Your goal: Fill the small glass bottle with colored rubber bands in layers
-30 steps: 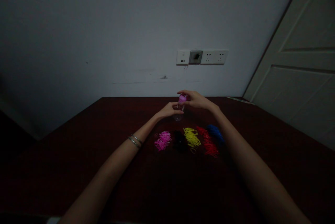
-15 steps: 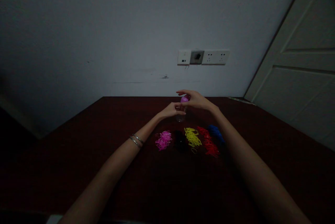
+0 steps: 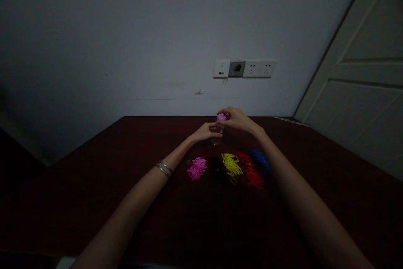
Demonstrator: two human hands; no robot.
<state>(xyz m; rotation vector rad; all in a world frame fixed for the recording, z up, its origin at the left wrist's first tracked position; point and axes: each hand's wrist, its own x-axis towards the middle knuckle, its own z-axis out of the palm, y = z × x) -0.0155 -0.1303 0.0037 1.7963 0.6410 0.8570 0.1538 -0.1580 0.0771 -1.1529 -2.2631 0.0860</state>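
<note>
My left hand (image 3: 206, 132) wraps round a small clear bottle (image 3: 215, 141) near the back of the table, thumb and fingers closed on its body. At the bottle's top, my right hand (image 3: 234, 118) grips the pink lid (image 3: 221, 117) between thumb and fingers. Whether the lid is seated on the bottle I cannot tell. Nearer to me lie loose piles of small rubber bands: pink bands (image 3: 197, 168), black bands (image 3: 217, 168), yellow bands (image 3: 232, 165), red bands (image 3: 252, 171) and blue bands (image 3: 260, 159), the last partly behind my right forearm.
The dark red table (image 3: 163, 214) meets a pale wall (image 3: 157, 42) at its back edge. Sockets (image 3: 258, 69) sit on the wall above the hands. A white panelled door (image 3: 365, 84) stands on the right.
My right fingers have closed down from above the pink lid and now pinch its sides. The left hand and bottle have barely shifted; the piles stay put.
</note>
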